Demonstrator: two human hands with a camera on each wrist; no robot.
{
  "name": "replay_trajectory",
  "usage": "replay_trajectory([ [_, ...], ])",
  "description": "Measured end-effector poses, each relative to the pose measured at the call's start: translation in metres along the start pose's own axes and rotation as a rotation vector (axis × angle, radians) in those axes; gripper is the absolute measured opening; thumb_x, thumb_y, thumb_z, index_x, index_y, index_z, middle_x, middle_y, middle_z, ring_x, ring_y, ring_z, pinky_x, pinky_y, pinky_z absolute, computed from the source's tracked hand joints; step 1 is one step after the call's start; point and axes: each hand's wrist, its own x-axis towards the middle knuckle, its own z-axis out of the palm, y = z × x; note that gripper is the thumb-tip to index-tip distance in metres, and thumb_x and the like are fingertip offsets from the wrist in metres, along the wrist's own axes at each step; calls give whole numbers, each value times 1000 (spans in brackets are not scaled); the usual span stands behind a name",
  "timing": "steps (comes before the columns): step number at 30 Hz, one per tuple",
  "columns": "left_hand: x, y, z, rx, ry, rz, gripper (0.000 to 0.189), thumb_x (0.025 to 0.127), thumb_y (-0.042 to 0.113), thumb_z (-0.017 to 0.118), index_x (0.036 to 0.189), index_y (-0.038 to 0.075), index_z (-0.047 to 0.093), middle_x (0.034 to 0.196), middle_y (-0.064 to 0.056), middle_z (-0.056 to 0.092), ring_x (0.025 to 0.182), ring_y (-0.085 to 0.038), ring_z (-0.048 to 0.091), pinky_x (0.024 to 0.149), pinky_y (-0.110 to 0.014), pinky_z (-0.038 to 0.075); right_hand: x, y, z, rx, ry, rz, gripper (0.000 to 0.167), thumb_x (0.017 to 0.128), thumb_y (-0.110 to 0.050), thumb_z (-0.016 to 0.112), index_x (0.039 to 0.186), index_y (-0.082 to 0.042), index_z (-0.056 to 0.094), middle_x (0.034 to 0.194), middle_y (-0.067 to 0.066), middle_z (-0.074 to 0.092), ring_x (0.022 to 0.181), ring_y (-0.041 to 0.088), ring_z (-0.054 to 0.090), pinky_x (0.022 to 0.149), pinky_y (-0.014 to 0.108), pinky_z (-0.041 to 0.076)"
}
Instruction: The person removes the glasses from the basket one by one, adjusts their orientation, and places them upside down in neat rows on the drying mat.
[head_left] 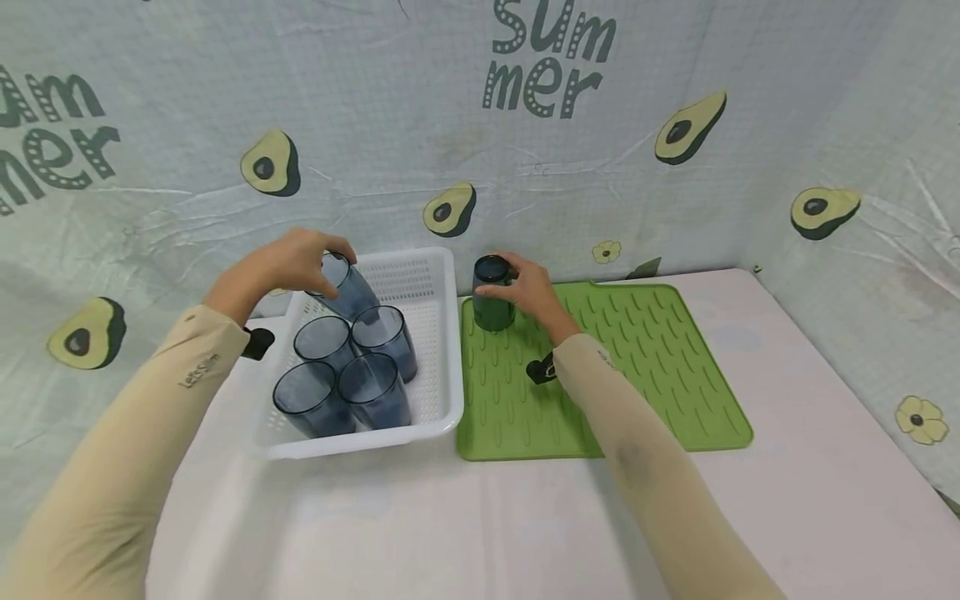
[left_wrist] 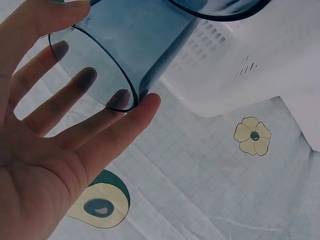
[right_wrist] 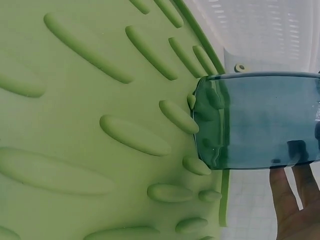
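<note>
The person's left hand (head_left: 296,262) had its thumb and fingers around the rim of a see-through blue drinking glass (head_left: 354,293). That glass tilted at the far left part of a white plastic basket (head_left: 454,358) with small holes. Four more blue glasses (head_left: 375,398) sat in the basket, close together on the near left side. The right hand (head_left: 534,290) held a dark blue-green glass (head_left: 492,310) on the far left corner of a green bumpy mat (head_left: 660,375), on the pale desk (head_left: 420,533).
</note>
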Motion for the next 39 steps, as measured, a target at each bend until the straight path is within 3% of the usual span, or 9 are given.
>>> replay_trajectory([
  [16, -4, 5, 0, -18, 47, -22, 54, 75, 11, 86, 125, 3, 70, 126, -23, 65, 89, -31, 61, 73, -48, 53, 0, -4, -3, -21, -12, 11, 78, 87, -35, 83, 153, -14, 47, 149, 17, 52, 134, 34, 52, 105, 48, 48],
  [29, -9, 8, 3, -64, 101, -71, 55, 77, 15, 87, 128, 5, 71, 112, -24, 71, 110, -48, 65, 79, -53, 56, -2, -3, -2, -7, 1, -7, 76, 86, -34, 83, 151, -13, 49, 148, 17, 54, 133, 34, 54, 105, 48, 48],
  [33, -10, 10, 3, -66, 102, -82, 56, 78, 17, 87, 130, 5, 70, 81, -16, 71, 105, -45, 66, 74, -49, 54, -3, -3, -2, 7, 9, -9, 77, 86, -34, 84, 151, -13, 50, 148, 17, 53, 134, 34, 53, 106, 47, 48],
  [35, -10, 11, 4, -67, 106, -93, 56, 79, 18, 87, 130, 5, 70, 63, -10, 63, 102, -43, 67, 72, -46, 52, -3, -2, -2, 8, 11, -10, 77, 86, -34, 84, 151, -13, 49, 149, 16, 53, 134, 34, 53, 106, 47, 48],
  [39, -10, 11, 5, -62, 122, -104, 57, 78, 20, 88, 130, 5, 70, 55, -4, 57, 101, -42, 67, 69, -43, 51, -4, -1, -1, -6, 17, -11, 78, 86, -35, 83, 152, -13, 48, 148, 16, 53, 134, 33, 54, 105, 47, 48],
])
